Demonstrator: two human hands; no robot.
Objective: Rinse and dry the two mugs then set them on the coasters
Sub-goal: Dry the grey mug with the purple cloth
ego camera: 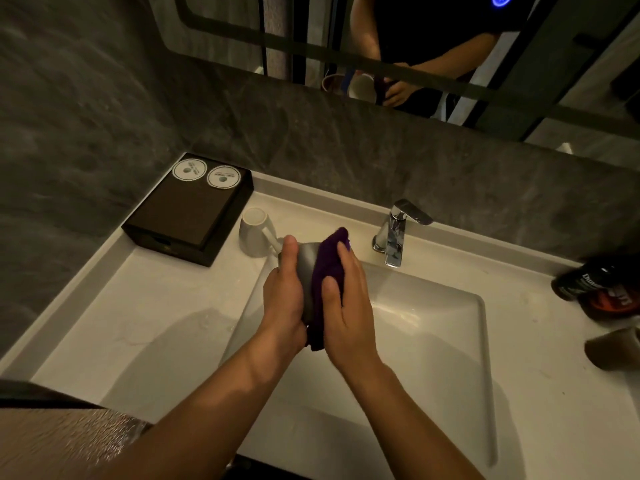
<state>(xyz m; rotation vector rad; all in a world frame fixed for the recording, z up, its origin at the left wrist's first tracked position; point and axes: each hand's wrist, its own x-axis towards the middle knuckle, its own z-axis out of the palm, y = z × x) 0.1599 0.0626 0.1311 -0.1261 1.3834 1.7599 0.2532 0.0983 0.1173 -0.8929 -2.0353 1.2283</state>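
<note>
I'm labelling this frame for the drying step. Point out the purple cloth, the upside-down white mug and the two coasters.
purple cloth [329, 271]: head view, on the fold between the hands.
upside-down white mug [252, 233]: head view, on its side wall.
coasters [189, 170]: head view, centre of the left disc.

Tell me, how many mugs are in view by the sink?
2. One mug stands upside down on the counter, beside the black box. The other mug is in the left hand, while the right hand wipes it with a purple cloth.
</note>
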